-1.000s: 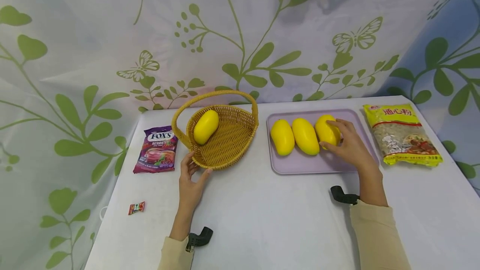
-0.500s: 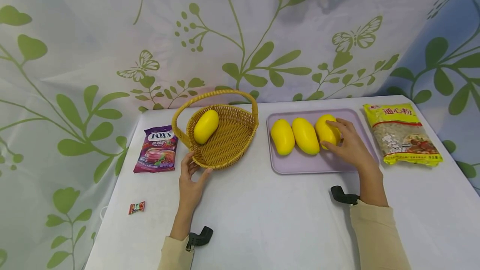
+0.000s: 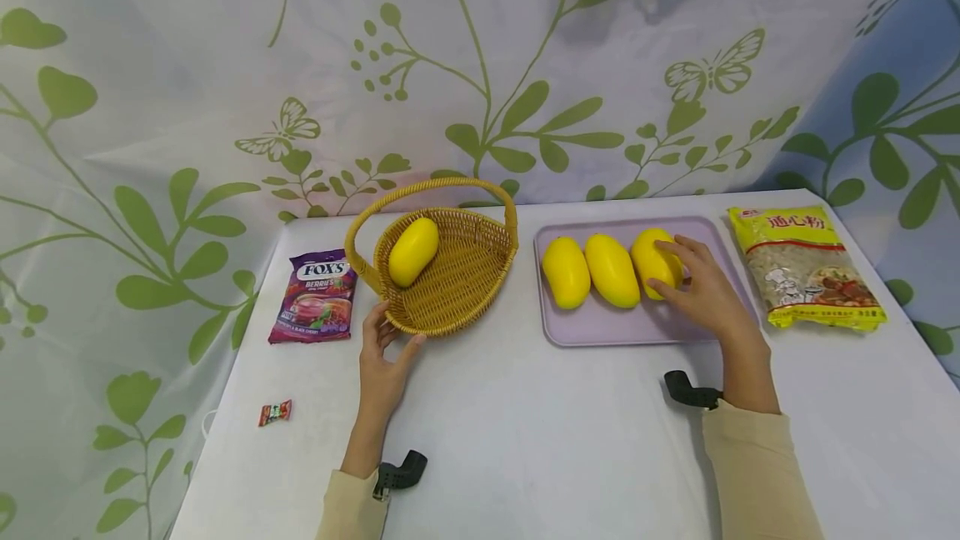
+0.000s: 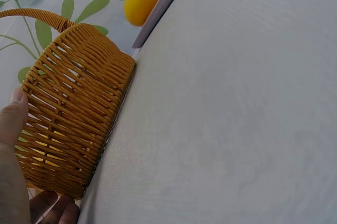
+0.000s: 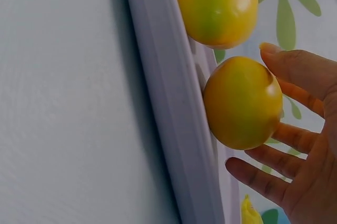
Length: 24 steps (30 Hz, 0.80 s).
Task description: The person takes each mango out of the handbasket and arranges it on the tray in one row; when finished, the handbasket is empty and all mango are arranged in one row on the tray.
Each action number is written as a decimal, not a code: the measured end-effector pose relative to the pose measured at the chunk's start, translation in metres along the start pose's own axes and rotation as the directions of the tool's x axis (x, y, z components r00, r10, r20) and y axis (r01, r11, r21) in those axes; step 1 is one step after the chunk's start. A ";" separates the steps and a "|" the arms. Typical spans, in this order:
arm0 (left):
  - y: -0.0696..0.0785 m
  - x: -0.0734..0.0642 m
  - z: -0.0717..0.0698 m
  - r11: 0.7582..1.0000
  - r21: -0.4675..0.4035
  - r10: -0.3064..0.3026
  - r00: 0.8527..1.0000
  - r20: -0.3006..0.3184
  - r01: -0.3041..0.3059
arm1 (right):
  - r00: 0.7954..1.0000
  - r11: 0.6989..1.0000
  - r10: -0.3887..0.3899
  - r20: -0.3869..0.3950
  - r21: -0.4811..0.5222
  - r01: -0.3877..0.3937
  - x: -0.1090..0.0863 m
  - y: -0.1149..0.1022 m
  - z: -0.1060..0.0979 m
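Observation:
A wicker basket [image 3: 457, 273] with an arched handle stands at the left of the white table, one yellow mango [image 3: 413, 252] lying in its left side. My left hand [image 3: 384, 373] holds the basket at its near left edge; in the left wrist view the thumb is at the rim and other fingertips lie at the lower end. On the lilac tray [image 3: 600, 333] three mangoes rest in a row. Thumb and fingers of my right hand [image 3: 705, 290] are around the rightmost mango [image 5: 243, 103], which sits on the tray.
A purple Fox's candy bag [image 3: 315, 298] lies left of the basket, and a small wrapped candy [image 3: 275, 412] nearer the front. Right of the tray is a yellow-and-clear pasta bag [image 3: 806, 269]. A leaf-patterned curtain [image 3: 555, 65] hangs behind the table.
Almost nothing differs: both hands keep their places at the basket and the rightmost mango. The head view has shifted very slightly.

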<state>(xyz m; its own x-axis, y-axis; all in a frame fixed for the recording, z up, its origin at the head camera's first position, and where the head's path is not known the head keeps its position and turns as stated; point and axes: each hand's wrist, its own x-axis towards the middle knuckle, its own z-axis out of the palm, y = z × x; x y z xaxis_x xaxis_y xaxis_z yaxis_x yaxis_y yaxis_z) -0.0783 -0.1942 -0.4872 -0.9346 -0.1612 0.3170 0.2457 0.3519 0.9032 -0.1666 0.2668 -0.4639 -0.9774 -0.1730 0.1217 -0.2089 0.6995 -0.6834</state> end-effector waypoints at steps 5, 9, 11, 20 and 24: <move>0.000 0.000 0.000 1.000 -0.006 -0.006 1.000 0.002 0.006 | 1.000 1.000 -0.005 -0.017 -0.005 0.005 -0.001 -0.005 -0.003; 0.000 0.001 0.000 1.000 -0.018 -0.006 1.000 0.005 0.006 | 0.998 0.999 -0.032 -0.058 -0.019 0.031 0.000 -0.018 -0.007; 0.000 0.001 0.000 1.000 -0.020 -0.007 1.000 0.007 0.007 | 0.997 0.999 -0.038 -0.068 -0.031 0.036 0.000 -0.027 -0.009; 0.001 0.001 0.000 1.000 -0.006 -0.018 1.000 0.004 0.018 | 0.973 0.976 -0.216 -0.084 -0.049 0.212 0.007 -0.071 0.011; 0.001 0.001 0.000 1.000 0.000 -0.016 1.000 0.002 0.016 | 0.954 0.954 -0.297 -0.044 -0.064 0.294 0.012 -0.087 0.033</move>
<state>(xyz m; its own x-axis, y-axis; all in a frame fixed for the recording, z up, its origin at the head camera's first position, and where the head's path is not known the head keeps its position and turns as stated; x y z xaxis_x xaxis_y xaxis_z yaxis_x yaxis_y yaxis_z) -0.0787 -0.1941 -0.4862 -0.9389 -0.1648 0.3022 0.2311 0.3489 0.9082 -0.1597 0.1811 -0.4269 -0.8715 -0.3422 0.3512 -0.4890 0.6602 -0.5701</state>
